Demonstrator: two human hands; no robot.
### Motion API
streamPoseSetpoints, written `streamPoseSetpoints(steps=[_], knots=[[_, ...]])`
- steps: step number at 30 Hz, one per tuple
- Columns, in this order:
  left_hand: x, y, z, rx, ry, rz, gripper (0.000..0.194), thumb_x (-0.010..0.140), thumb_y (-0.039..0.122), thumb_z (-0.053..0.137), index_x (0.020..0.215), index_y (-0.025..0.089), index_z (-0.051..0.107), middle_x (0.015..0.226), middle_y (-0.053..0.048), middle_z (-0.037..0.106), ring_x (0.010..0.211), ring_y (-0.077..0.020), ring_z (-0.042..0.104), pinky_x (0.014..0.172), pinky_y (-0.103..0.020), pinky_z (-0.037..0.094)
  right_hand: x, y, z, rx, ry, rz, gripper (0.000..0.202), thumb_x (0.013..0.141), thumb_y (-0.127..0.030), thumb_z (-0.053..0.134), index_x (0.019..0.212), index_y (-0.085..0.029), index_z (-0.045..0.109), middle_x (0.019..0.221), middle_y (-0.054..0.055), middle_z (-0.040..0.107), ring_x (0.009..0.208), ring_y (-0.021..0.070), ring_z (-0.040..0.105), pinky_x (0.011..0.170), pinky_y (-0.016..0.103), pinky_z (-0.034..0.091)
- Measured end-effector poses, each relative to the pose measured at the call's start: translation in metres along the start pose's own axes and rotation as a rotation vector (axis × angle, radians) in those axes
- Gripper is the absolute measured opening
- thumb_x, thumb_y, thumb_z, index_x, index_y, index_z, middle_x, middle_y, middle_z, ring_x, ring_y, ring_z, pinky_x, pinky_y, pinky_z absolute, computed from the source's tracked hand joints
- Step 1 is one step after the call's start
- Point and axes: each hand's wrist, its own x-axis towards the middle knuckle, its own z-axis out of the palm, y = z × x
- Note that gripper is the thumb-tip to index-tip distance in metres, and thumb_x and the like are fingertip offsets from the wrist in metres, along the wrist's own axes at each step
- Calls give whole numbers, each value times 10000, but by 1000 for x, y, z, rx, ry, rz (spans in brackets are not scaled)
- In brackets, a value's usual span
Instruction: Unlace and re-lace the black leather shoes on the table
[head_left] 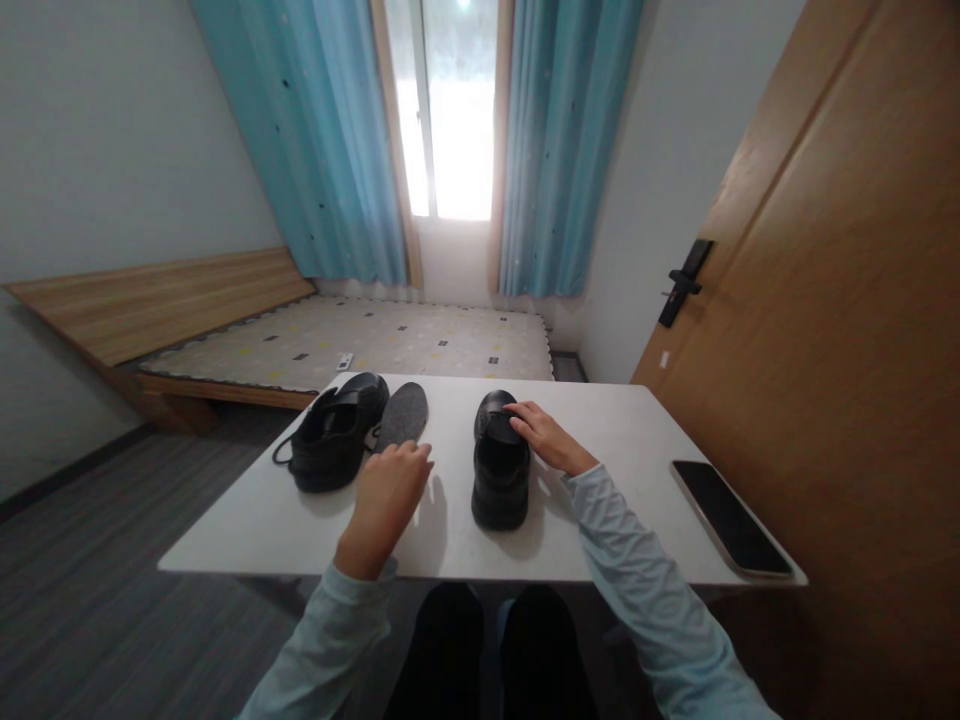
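A black shoe (500, 485) stands upright near the middle of the white table (600, 540), its heel toward me. My right hand (546, 437) touches the tongue area of this shoe from the right, fingers reaching over its top. Left of it, my left hand (390, 495) is closed on the near end of a dark grey insole (406, 410), whose far end rises beyond the fingers. Another black shoe (327, 445), with a loose lace hanging at its left, sits beside the insole at the table's left.
A dark-screened phone (731, 518) lies at the table's right edge. Behind the table is a bed (420, 338) with a small white object (345, 362) on it. A wooden door (847, 300) stands close on the right.
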Motion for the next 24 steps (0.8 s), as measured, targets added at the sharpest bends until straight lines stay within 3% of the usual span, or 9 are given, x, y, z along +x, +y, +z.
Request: streamPoseSetpoints(steps=[5,9,15,24], knots=[[1,34,-32,-71,167,144,249,924,254,432,1079,194,618,997,-93,663,907,-232,607,756,-334,439,0,-1,0,-4,-6,4,348,939,-316,391,1204,-173,564,1170,112,557,1138,218,511,1039,407,365],[-1,60,-43,-187,239,241,263,929,327,441,1092,201,604,993,-80,660,935,-227,591,819,-362,427,0,0,0,-8,-3,6,358,937,-317,393,1212,-159,559,1180,121,553,1148,220,506,1046,406,358],[-4,86,-31,-255,166,261,318,840,414,586,1072,198,606,990,-74,662,955,-259,579,842,-410,419,-2,3,-1,4,19,-4,340,938,-319,401,1203,-185,568,1166,97,560,1131,203,513,1037,389,367],[-10,108,-5,-314,165,102,313,764,307,693,1045,210,594,922,-44,671,944,-255,558,750,-368,443,-2,1,-2,-3,8,10,344,934,-301,408,1205,-160,567,1181,117,560,1131,210,525,1037,386,369]])
